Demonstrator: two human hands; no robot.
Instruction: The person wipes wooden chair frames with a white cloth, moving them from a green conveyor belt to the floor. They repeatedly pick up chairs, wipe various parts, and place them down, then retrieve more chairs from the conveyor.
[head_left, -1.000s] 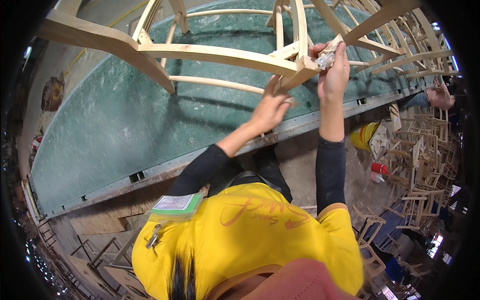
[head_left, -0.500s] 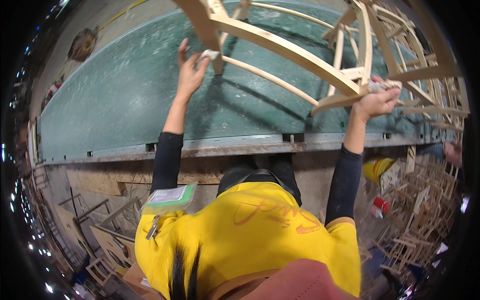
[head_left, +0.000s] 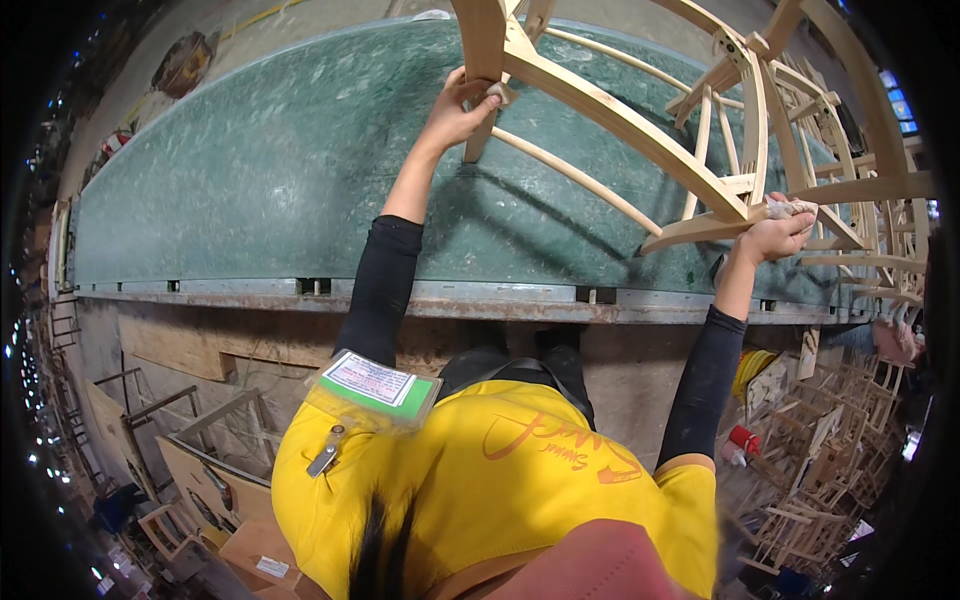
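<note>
A pale, unfinished wooden chair frame [head_left: 630, 125] stands tilted over the green-topped table [head_left: 270, 190]. My left hand [head_left: 455, 118] is closed at its left leg, fingers around the far side. Between thumb and fingers sits a small crumpled whitish piece [head_left: 502, 94], pressed at the leg; whether it is cloth or sandpaper I cannot tell. At the frame's near right corner, my right hand [head_left: 772, 240] is closed round a whitish crumpled wad [head_left: 790, 208] touching the wood. Its fingers are partly hidden behind the wad.
More bare wooden frames [head_left: 885, 215] crowd the table's right end. A metal edge [head_left: 450, 298] runs along the near side. On the floor at right lie stacked wooden frames [head_left: 810, 470] and a red container [head_left: 743, 438]. Boards and metal stands [head_left: 215, 470] are at left.
My left hand has moved right and closed in on the chair leg, its fingers less spread. My right hand stays at the corner with its wad. The whole view has shifted.
</note>
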